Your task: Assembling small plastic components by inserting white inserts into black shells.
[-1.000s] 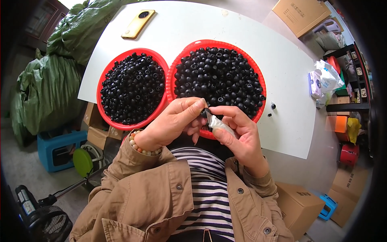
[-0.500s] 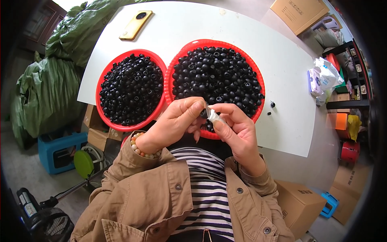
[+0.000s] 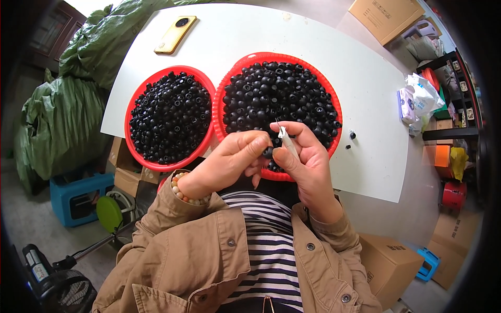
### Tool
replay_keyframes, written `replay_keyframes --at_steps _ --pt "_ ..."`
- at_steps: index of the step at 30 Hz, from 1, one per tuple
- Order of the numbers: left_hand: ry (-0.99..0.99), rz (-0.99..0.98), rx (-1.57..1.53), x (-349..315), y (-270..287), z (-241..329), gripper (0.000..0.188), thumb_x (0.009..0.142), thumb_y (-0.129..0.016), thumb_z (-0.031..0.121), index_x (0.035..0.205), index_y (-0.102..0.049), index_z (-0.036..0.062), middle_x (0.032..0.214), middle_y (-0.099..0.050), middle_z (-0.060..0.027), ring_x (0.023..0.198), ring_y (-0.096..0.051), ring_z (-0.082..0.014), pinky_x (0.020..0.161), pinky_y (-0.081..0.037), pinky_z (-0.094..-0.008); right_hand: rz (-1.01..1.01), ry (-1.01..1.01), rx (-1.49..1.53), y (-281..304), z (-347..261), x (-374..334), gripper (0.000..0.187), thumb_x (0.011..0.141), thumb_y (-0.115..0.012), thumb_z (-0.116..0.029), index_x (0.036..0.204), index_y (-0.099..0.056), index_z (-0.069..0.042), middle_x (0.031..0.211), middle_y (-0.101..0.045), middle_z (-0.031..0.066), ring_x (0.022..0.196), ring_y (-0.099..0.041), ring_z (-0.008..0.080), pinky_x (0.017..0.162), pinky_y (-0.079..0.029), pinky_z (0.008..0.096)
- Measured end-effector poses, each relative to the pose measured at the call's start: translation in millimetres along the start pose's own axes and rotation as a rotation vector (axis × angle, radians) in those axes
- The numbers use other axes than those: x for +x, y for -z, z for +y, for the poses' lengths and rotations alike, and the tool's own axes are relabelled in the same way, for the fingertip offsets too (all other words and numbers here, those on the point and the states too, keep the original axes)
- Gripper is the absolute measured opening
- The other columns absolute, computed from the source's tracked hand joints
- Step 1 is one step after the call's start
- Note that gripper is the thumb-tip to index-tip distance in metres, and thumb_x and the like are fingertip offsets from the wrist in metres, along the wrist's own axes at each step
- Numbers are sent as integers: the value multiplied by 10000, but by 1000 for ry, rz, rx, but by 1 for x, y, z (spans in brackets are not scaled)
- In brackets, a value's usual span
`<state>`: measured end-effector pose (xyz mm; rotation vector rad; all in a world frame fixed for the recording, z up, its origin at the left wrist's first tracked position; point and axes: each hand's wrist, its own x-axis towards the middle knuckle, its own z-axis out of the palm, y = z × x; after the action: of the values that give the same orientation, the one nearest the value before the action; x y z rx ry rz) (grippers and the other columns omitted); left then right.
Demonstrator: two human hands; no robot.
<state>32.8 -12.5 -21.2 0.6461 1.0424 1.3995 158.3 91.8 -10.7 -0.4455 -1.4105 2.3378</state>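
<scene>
Over the near edge of the large red basin [image 3: 338, 112], my two hands meet. My left hand [image 3: 232, 159] pinches a small round black piece [image 3: 267, 152] between thumb and fingers. In my right hand [image 3: 310, 169] is a small tool with a white-wrapped handle [image 3: 288, 142]; its thin dark tip points up and away from me. The tool's handle is beside the black piece, and its lower end is hidden by my fingers. Round black pieces with holes [image 3: 282, 94] heap the large basin. A smaller red basin [image 3: 131, 140] to the left holds smaller-looking black pieces [image 3: 169, 115].
The white table [image 3: 376, 172] carries a gold phone [image 3: 176, 35] at the far left. Loose black pieces [image 3: 353, 135] lie right of the large basin. Plastic packs [image 3: 417, 99] sit by the right edge. Green sacks [image 3: 60, 125], a blue stool [image 3: 78, 198] and cartons [image 3: 389, 266] surround the table.
My right hand has drawn the tool slightly away from the left thumb, and its thin tip now shows, pointing up. The black piece in my left fingers is more visible.
</scene>
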Motion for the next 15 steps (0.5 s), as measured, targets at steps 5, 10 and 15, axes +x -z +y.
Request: replay_keyframes --at_steps 5,10,15 --pt "5 42 72 -2 -5 4 294 934 -344 241 754 -454 35 615 -388 33 504 -389 -26 455 -410 -183 121 -87 -16 -2 -1 2 276 815 -552 -16 1076 -467 10 904 -555 35 818 -530 56 723 -430 182" --pt "-87 78 84 -8 8 12 306 934 -346 242 762 -446 10 640 -373 8 508 -367 -52 449 -370 -198 174 -68 -63 6 1 -3 223 824 -560 -71 1038 -516 -24 708 -443 -78 595 -358 -20 521 -279 123" --pt "-373 496 485 -23 47 23 286 922 -393 259 802 -510 26 549 -404 49 434 -343 -24 398 -281 -165 190 -3 -185 6 2 -2 205 847 -516 -83 1034 -502 -2 595 -340 -84 464 -256 -20 396 -182 145"
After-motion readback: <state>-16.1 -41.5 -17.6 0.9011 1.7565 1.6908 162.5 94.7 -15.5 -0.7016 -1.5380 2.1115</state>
